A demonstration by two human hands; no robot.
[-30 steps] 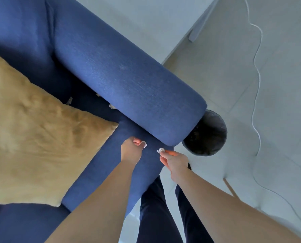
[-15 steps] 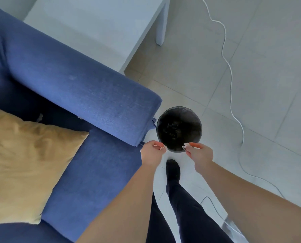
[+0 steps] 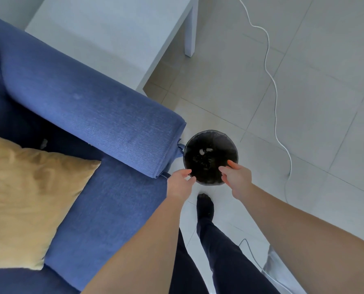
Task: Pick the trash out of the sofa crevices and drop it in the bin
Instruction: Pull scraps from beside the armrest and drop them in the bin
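Two empty hands, left (image 3: 180,180) and right (image 3: 237,177), fingers spread, over one black bin (image 3: 210,143) beside one sofa (image 3: 87,115)

Both bare forearms reach forward and down from the lower edge of the view, converging toward each other. The left hand (image 3: 180,181) is held with its back up, fingers loosely spread and slightly curled, nothing between them. The right hand (image 3: 237,177) sits just to the right of the left hand at about the same height, also back up, its fingers (image 3: 233,164) parted and pointing toward the left hand, with nothing in its grasp. The two hands are near each other but apart. Below the hands, a leg in dark trousers extends forward, ending in a dark-socked foot (image 3: 205,206) just below and between the hands.
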